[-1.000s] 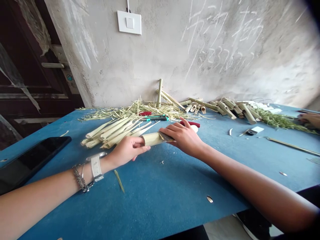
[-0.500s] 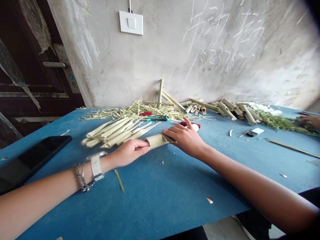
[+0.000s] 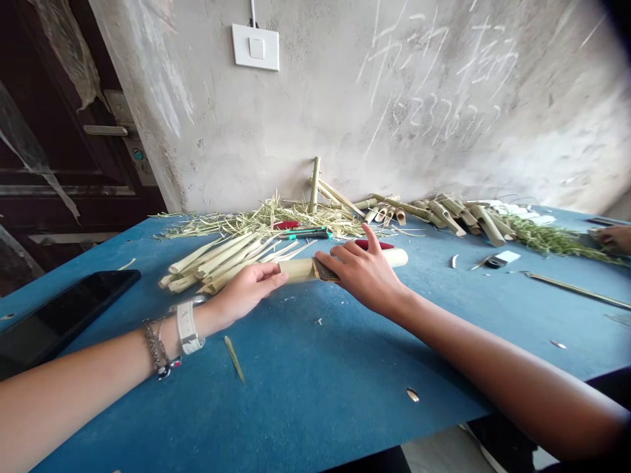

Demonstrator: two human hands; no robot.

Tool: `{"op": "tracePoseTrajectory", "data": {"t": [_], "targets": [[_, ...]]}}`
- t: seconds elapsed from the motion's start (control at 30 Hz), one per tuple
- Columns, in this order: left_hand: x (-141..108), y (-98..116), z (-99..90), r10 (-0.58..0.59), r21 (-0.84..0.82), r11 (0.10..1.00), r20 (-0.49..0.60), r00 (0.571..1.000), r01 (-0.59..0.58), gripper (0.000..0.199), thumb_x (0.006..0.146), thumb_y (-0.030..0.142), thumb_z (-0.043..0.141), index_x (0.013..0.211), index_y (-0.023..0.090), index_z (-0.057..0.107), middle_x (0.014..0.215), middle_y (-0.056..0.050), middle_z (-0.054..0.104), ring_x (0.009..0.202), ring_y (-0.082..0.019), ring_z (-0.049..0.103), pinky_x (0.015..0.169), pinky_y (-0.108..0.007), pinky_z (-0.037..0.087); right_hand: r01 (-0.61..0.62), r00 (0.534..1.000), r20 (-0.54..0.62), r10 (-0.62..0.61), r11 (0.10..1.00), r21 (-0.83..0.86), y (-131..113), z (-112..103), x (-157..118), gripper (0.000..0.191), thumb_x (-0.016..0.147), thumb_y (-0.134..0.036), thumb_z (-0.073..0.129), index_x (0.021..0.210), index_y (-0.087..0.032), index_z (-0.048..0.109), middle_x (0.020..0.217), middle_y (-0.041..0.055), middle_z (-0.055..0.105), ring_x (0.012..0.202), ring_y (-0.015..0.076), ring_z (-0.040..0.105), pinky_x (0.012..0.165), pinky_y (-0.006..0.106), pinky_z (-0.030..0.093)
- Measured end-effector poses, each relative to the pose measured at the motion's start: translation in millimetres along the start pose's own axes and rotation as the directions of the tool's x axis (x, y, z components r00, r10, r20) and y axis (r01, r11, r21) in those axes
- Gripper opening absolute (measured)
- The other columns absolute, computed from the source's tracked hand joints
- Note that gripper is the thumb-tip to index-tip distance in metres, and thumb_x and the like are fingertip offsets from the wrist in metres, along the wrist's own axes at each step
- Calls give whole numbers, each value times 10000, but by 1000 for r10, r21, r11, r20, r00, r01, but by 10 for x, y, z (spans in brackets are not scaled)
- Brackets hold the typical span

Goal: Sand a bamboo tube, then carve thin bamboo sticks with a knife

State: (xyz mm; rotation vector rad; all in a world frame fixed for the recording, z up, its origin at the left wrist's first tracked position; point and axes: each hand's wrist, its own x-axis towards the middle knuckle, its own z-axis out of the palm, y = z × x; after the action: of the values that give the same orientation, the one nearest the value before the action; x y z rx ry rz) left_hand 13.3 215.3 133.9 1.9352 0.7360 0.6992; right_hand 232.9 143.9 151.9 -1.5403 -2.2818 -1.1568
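Observation:
My left hand (image 3: 249,289) pinches the left end of a pale bamboo tube (image 3: 296,270) between thumb and fingers. Over the tube's middle lies my right hand (image 3: 362,266), pressing a small dark brown sheet that looks like sandpaper (image 3: 325,271) against it; the index finger sticks up. The tube's rounded far end (image 3: 397,257) shows to the right of that hand. Just behind the left hand is a bundle of split bamboo pieces (image 3: 221,256), their tips frayed.
Bamboo shavings (image 3: 231,220), a green-and-black cutter (image 3: 308,233) and a red-handled object (image 3: 375,244) lie behind. More bamboo pieces (image 3: 446,217) line the wall. A phone (image 3: 69,315) is at left, a white-and-black block (image 3: 503,259) at right. Another person's hand (image 3: 616,238) shows at far right.
The bamboo tube has swung closer to level and its far end now shows past my right hand. My left hand has shifted slightly left with it.

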Motion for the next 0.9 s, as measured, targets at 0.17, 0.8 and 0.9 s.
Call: {"op": "tracePoseTrajectory", "data": {"t": [0.17,0.8,0.9], "targets": [[-24,68,46,18,78,997,-143,990,-7,323,772,478,517,693,165,496,590,53,380,517,-80,315,495,-212,273,-2,1000,12,2,1000,11,-24,27,3,306,878,-157,450,1170,-218,522,869,12,633,821,181,544,1000,527,161],[-58,74,40,-44,-130,990,32,999,47,349,780,471,540,636,168,444,555,72,270,499,-70,244,467,-211,219,14,999,34,-17,997,81,-7,-8,-13,319,883,-162,433,1191,-198,508,907,26,654,823,187,567,1015,565,98],[-50,72,39,-26,-77,997,-13,1000,25,329,782,454,541,651,160,476,567,68,284,508,-69,254,468,-208,226,13,998,52,-19,994,109,7,-8,-4,329,856,-198,503,1185,-205,509,911,23,651,856,196,567,1016,538,129]]}}
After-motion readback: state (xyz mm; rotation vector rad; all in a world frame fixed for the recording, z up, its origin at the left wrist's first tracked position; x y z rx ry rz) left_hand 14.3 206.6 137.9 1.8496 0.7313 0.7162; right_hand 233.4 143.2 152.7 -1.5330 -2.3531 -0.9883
